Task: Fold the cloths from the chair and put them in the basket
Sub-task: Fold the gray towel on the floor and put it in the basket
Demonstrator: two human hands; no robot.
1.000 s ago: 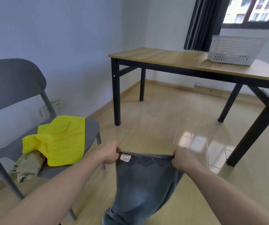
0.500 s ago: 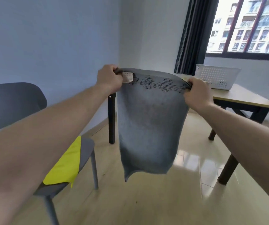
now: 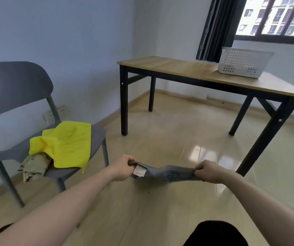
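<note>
floor (image 3: 160, 139) of pale glossy tile filled most of the room, with a wall socket (image 3: 56, 114) low on the wall behind the chair. desk (image 3: 187, 68) with a wooden top and black legs stood at the far side under a window (image 3: 275, 16) with a dark curtain (image 3: 217, 27) beside it. chair (image 3: 11, 89), grey with a curved back, stood at the left, well apart from the desk. basket (image 3: 243, 63), white and perforated, sat on the right part of the desk top, near the curtain.

yellow cloth (image 3: 66, 144) lay spread and rumpled across the chair seat, one corner hanging over the front edge. olive cloth (image 3: 34, 166) lay bunched at the seat's front left, touching the yellow one and partly tucked beneath it.

grey cloth (image 3: 167, 172) was held low over the floor between both hands, stretched sideways and gathered into a narrow band, with a small white label (image 3: 139, 170) showing near its left end. left hand (image 3: 123, 167) had its grip closed tight round the left end of the grey cloth, just beside the label. right hand (image 3: 207, 171) had its grip closed likewise on the right end. both forearms reached forward from the bottom corners of the view.
</note>
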